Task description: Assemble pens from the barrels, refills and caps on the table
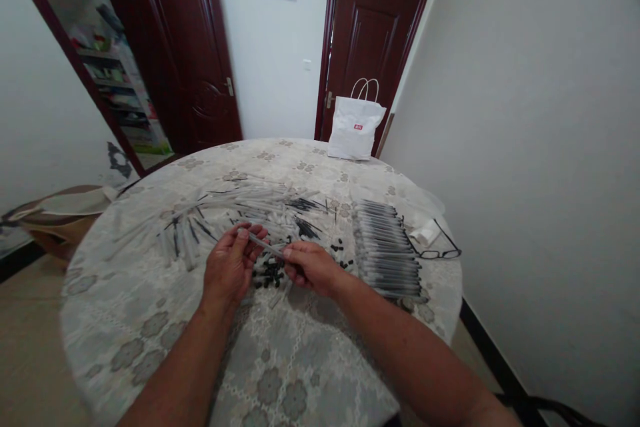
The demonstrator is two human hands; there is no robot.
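Observation:
A slim translucent pen is held slantwise between my two hands over the table. My left hand pinches its upper left end between thumb and fingers. At the lower right end, my right hand grips it with closed fingers. Small black caps lie in a heap just under and between the hands. Beyond them are loose black refills and a spread of clear pen barrels. To the right of my right hand, many pens lie side by side in a neat stack.
The round table has a flowered cloth. A white paper bag stands at its far edge. Glasses and a white roll lie at the right. More barrels with dark tips lie left. A brown bag is beside the table.

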